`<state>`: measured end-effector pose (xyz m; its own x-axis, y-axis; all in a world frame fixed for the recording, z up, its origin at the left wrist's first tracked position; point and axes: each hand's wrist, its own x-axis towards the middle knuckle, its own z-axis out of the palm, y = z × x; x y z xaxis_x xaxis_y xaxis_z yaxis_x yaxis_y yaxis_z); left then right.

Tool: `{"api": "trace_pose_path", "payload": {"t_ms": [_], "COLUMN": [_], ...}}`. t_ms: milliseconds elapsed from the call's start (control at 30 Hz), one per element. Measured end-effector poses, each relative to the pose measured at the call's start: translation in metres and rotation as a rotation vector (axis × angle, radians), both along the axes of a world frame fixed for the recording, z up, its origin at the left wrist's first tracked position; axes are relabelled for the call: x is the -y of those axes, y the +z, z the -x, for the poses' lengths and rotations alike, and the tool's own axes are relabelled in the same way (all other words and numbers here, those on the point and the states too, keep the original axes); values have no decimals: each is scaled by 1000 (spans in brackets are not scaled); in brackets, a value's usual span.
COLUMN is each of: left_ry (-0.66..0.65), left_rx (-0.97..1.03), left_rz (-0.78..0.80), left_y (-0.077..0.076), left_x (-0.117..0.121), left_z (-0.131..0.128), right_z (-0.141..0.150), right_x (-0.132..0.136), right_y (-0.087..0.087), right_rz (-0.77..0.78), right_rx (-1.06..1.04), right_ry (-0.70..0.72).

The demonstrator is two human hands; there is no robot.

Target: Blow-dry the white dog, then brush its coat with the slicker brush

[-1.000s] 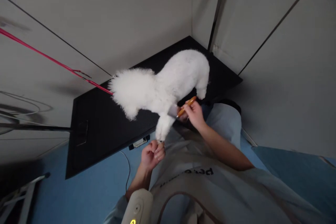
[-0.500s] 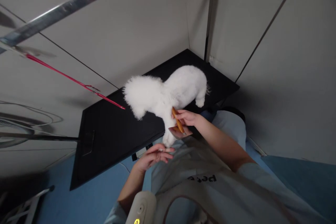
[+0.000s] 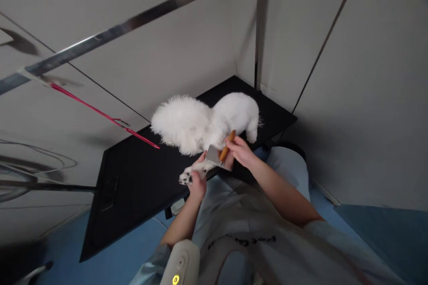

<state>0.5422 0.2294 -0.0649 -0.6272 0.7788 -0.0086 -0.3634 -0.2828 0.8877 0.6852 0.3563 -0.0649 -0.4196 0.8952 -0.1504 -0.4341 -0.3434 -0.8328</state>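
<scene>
A small white fluffy dog (image 3: 203,122) stands on a black table (image 3: 133,178). My left hand (image 3: 197,183) is closed around the dog's front leg and holds it lifted, with the paw (image 3: 185,177) and its dark pads turned up. My right hand (image 3: 239,151) grips a brush with an orange wooden handle (image 3: 226,146) and a flat grey head (image 3: 212,155), which lies against the raised leg. A red leash (image 3: 103,116) runs from the upper left to the dog's neck.
A metal arm (image 3: 133,22) crosses overhead and meets an upright post (image 3: 260,22) at the table's far corner. Grey walls close in behind and to the right. The floor (image 3: 117,254) is blue. A pale device (image 3: 180,262) with a yellow light hangs at my chest.
My left hand has moved from under the paw to a grip on the leg and raised it to the left. The brush has come up against that leg. The view has tilted upward.
</scene>
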Motion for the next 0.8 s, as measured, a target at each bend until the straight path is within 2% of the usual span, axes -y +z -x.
{"api": "trace_pose_path", "payload": {"t_ms": [67,100,133,233,267,367,400,533,567,633,667,700,800], "left_ry": [20,23,21,53,81,151,148,132,136,159,174,189,229], "left_rx": [22,28,38,69,75,78,76,34,19,4,6,18,84], "left_rz": [-10,-2,13,57,63,71,73,48,41,31,23,15,8], "left_y": [0,0,0,0,0,3,4,6,7,8,10,12,19], "left_x": [4,6,8,13,14,16,17,24,26,30,32,33,33], "left_z": [-3,-3,-4,-5,-5,-7,-8,-4,-2,2,3,3,1], "right_z": [-5,-6,-6,0,1,1,0,-6,-8,-11,-11,-10,-6], "right_x": [13,23,33,55,57,54,53,58,59,63,66,70,80], "right_y": [0,0,-1,-2,-2,-2,-2,-5,-5,-7,-7,-8,-8], "right_rz": [-113,-177,-244,-363,-341,-266,-280,-357,-337,-301,-311,-342,-412], "right_rx": [36,46,48,23,16,18,19,5,9,34,41,36,-14], "right_ry": [-331,-400,-388,-120,-141,-454,-487,-241,-280,-478,-533,-514,-188]}}
